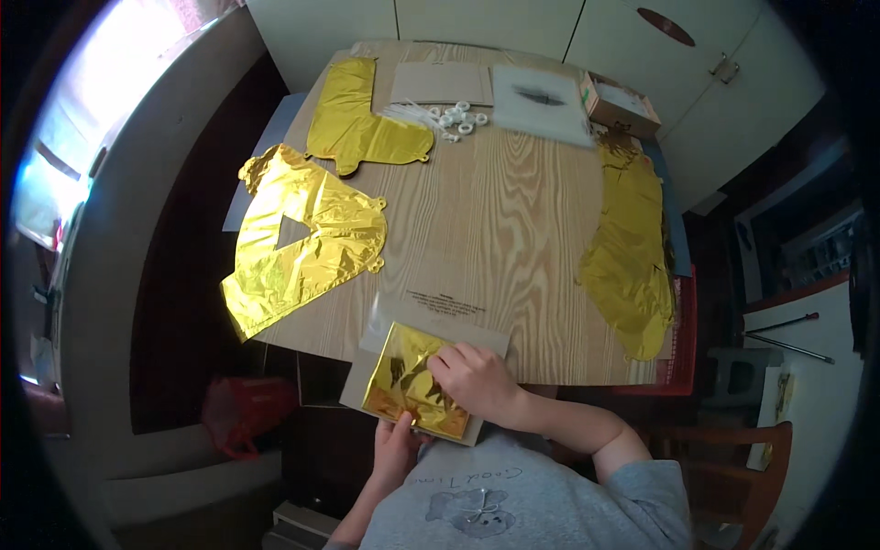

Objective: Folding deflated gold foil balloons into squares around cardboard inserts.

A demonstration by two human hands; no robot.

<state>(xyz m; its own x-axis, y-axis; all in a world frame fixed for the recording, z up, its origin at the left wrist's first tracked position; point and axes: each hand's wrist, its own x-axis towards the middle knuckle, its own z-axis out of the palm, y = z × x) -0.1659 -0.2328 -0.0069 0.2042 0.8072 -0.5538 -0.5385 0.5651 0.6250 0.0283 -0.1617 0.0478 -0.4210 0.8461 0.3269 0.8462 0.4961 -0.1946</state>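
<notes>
A folded gold foil balloon (396, 362) lies on a grey card (357, 383) at the table's near edge, tilted toward my body. Gripping the lower edge is my left hand (396, 447), its thumb on top of the foil and its other fingers underneath, mostly hidden. Over the right part of the foil, my right hand (475, 378) is closed, its curled fingers pressed onto the foil. A clear plastic bag (440, 310) with dark print extends from beneath the card onto the table.
Flat gold foil balloons lie at the left (339, 243), far left (335, 110) and right (628, 247). Toward the back are white ribbon rolls (466, 117), straws (408, 112), a grey card (440, 82), a clear bag (541, 115) and a box (623, 105). A wooden chair (765, 477) stands right.
</notes>
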